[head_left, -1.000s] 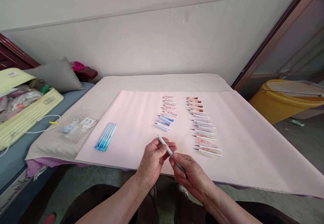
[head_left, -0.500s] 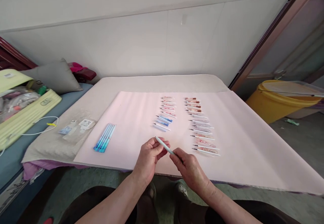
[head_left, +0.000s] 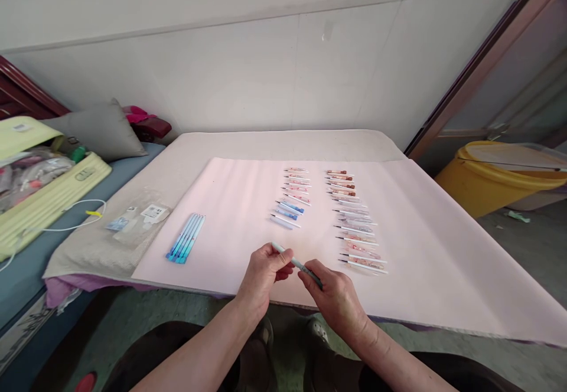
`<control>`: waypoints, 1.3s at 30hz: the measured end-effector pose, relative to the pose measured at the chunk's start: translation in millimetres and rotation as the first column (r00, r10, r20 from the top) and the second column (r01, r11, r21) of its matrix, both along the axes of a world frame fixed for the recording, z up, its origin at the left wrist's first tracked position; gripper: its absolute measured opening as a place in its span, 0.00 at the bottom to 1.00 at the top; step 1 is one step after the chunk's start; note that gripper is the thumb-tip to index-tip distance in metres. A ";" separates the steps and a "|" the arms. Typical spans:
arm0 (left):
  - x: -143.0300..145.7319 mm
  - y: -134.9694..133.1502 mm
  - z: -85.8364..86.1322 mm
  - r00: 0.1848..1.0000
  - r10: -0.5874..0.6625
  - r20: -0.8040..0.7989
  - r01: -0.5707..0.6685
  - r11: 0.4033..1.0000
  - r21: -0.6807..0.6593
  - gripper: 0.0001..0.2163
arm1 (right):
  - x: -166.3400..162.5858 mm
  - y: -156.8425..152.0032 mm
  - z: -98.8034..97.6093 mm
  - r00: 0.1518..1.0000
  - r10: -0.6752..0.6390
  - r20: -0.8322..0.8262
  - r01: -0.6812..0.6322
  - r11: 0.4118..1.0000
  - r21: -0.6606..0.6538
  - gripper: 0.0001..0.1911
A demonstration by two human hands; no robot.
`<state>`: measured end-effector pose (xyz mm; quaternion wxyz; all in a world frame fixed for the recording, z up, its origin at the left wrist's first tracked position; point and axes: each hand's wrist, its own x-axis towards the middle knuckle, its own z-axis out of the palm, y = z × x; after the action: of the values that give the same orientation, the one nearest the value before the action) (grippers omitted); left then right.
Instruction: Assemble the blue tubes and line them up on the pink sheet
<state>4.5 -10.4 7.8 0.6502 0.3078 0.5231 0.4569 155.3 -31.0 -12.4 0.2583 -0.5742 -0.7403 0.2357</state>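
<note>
My left hand [head_left: 266, 271] and my right hand [head_left: 334, 297] hold one slim pale blue pen [head_left: 293, 258] between them, just above the near edge of a pink sheet [head_left: 239, 203]. The left fingers pinch its upper end; the right fingers grip its darker lower end. Beyond the hands lie two rows of small pens on the sheet: a shorter left row [head_left: 293, 197] and a longer right row [head_left: 354, 221]. A bundle of blue pens [head_left: 186, 238] lies to the left.
The pink sheet covers a beige table [head_left: 283, 141] against a white wall. Clear plastic packets [head_left: 137, 218] lie at the table's left. A yellow-green case [head_left: 39, 194], a white cable and a grey cushion [head_left: 100, 132] sit further left. A yellow bin [head_left: 496, 173] stands at the right.
Both hands have sunk slightly toward the near table edge with the pen. The pen has tilted flatter, and the right hand's grip has shifted along its lower end.
</note>
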 end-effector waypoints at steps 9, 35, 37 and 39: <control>-1.4 2.9 -8.0 0.992 0.103 0.068 -0.098 0.992 -0.078 0.12 | 1.8 -1.7 -3.2 0.995 0.018 0.098 -0.033 0.988 0.149 0.10; 1.4 2.7 -17.7 0.945 0.134 0.297 -0.094 0.985 -0.145 0.10 | 1.2 13.8 16.4 0.650 -0.315 -0.691 -0.197 0.809 -0.554 0.05; -3.9 6.9 -16.8 0.938 0.197 0.287 -0.157 0.975 -0.156 0.10 | 4.7 15.2 19.3 0.632 -0.338 -0.697 -0.182 0.810 -0.557 0.05; -10.0 11.9 -15.7 0.924 0.247 0.291 -0.208 0.965 -0.160 0.09 | 10.2 17.7 22.4 0.618 -0.345 -0.706 -0.190 0.806 -0.561 0.06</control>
<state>-5.4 1.5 -7.9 0.6847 0.1279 0.4751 0.5378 165.5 -13.3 10.0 0.3738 -0.4965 -0.4145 0.6648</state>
